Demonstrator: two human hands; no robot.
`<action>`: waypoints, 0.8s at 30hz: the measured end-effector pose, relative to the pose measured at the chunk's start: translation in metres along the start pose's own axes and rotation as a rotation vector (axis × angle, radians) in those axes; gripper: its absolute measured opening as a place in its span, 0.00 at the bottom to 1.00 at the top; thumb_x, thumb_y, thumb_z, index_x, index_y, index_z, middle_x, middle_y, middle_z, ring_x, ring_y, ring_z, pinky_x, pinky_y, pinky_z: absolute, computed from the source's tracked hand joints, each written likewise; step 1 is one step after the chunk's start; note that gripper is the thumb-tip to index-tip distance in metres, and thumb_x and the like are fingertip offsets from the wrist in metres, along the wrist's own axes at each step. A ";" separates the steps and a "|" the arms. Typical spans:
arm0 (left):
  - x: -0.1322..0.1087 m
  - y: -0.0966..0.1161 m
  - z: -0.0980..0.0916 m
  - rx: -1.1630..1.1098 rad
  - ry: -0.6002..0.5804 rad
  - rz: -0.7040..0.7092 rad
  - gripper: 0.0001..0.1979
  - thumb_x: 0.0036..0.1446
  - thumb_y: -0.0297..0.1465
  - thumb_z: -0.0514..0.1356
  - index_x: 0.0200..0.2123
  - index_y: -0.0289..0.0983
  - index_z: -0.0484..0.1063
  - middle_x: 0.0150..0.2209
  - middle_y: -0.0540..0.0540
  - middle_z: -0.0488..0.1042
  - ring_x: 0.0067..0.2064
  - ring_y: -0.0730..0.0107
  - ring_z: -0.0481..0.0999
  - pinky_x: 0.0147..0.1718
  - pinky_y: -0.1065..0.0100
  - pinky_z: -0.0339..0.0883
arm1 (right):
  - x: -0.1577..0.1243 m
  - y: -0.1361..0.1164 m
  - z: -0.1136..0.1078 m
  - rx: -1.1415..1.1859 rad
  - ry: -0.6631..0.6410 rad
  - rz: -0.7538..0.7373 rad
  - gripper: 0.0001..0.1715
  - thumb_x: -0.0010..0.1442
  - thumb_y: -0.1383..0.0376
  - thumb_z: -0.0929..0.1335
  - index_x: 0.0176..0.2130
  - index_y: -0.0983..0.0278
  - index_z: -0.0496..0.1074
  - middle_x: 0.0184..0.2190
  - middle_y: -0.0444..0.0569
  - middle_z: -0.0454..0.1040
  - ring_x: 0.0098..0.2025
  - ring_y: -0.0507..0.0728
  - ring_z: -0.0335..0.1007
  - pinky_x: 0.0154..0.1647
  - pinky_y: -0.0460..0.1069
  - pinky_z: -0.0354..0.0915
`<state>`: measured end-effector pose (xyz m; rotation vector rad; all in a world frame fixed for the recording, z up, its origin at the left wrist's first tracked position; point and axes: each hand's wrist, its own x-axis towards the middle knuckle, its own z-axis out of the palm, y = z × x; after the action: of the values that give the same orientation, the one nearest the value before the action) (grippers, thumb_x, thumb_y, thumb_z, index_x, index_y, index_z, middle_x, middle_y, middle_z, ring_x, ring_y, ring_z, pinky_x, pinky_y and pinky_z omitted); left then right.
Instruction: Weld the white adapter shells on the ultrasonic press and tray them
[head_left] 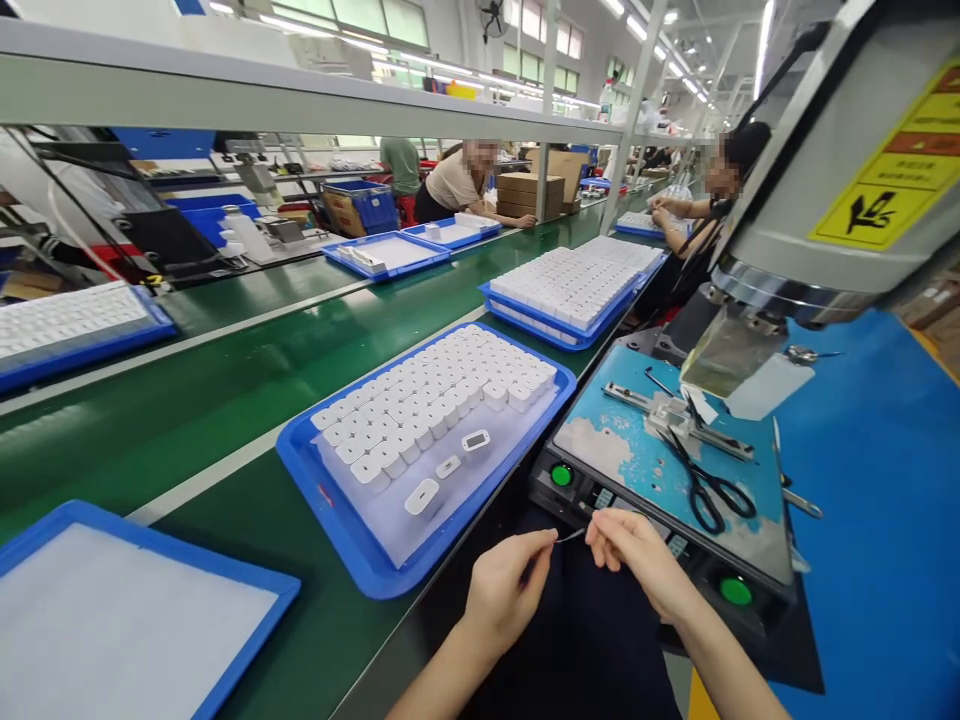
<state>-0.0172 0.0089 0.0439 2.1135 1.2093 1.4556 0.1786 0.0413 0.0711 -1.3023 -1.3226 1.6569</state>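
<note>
My left hand and my right hand are held close together low in the view, in front of the machine's control panel. Both pinch the ends of a thin, pale sliver that spans the gap between their fingertips; I cannot name it. Just left of my hands lies a blue tray with rows of small white plastic housings and three loose ones near its front. Black scissors lie on the machine's blue plate above my right hand.
A press head with a yellow warning label hangs over the plate. Two green buttons sit on the panel. More blue trays stand on the green conveyor. Other people work across and along the line.
</note>
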 end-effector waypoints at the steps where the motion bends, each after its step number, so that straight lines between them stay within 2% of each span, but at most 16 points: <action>1: 0.001 0.000 0.002 0.065 0.004 0.176 0.13 0.57 0.19 0.57 0.45 0.34 0.72 0.38 0.44 0.80 0.38 0.69 0.80 0.38 0.71 0.76 | -0.007 0.002 -0.001 0.035 -0.007 0.017 0.27 0.61 0.47 0.62 0.26 0.66 0.71 0.17 0.44 0.69 0.19 0.49 0.56 0.23 0.45 0.51; 4: 0.006 0.003 0.007 0.166 -0.026 0.568 0.14 0.58 0.19 0.55 0.47 0.27 0.70 0.40 0.37 0.79 0.45 0.61 0.79 0.42 0.66 0.77 | -0.026 0.001 -0.001 0.081 -0.039 0.034 0.25 0.61 0.50 0.63 0.24 0.66 0.70 0.17 0.45 0.70 0.19 0.48 0.55 0.23 0.46 0.50; 7: 0.011 0.008 0.008 0.212 -0.080 0.713 0.12 0.61 0.21 0.52 0.45 0.26 0.71 0.41 0.35 0.79 0.49 0.58 0.77 0.42 0.63 0.77 | -0.040 -0.005 -0.005 0.062 -0.037 0.018 0.20 0.59 0.55 0.66 0.22 0.65 0.69 0.17 0.44 0.70 0.20 0.49 0.55 0.25 0.46 0.53; 12: 0.011 0.009 0.017 0.231 -0.130 0.699 0.12 0.61 0.21 0.52 0.45 0.27 0.72 0.43 0.37 0.79 0.50 0.59 0.76 0.43 0.63 0.77 | -0.047 -0.003 -0.019 -0.021 0.001 -0.006 0.18 0.59 0.56 0.66 0.23 0.64 0.68 0.19 0.43 0.70 0.22 0.49 0.58 0.28 0.46 0.55; 18: 0.014 -0.006 0.045 0.190 -0.142 0.667 0.12 0.58 0.19 0.55 0.45 0.26 0.72 0.43 0.35 0.78 0.50 0.57 0.76 0.43 0.62 0.77 | -0.042 0.011 -0.037 -0.135 0.075 -0.030 0.20 0.61 0.53 0.63 0.25 0.63 0.68 0.21 0.44 0.70 0.24 0.51 0.60 0.27 0.46 0.55; 21: 0.034 -0.001 0.064 0.144 -0.086 0.632 0.12 0.56 0.18 0.56 0.44 0.27 0.72 0.42 0.37 0.79 0.47 0.60 0.77 0.43 0.63 0.76 | -0.036 0.009 -0.062 -0.208 0.216 -0.045 0.20 0.61 0.52 0.63 0.26 0.63 0.68 0.22 0.44 0.70 0.26 0.53 0.61 0.28 0.47 0.55; 24: 0.063 0.025 0.090 0.033 -0.058 0.567 0.11 0.55 0.19 0.56 0.41 0.31 0.73 0.38 0.41 0.80 0.41 0.66 0.79 0.41 0.66 0.76 | -0.021 0.002 -0.103 -0.267 0.439 -0.096 0.19 0.59 0.51 0.64 0.26 0.62 0.67 0.23 0.44 0.69 0.27 0.53 0.62 0.29 0.47 0.56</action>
<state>0.0814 0.0613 0.0595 2.6366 0.6346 1.5709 0.2828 0.0544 0.0751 -1.6168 -1.3346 1.0703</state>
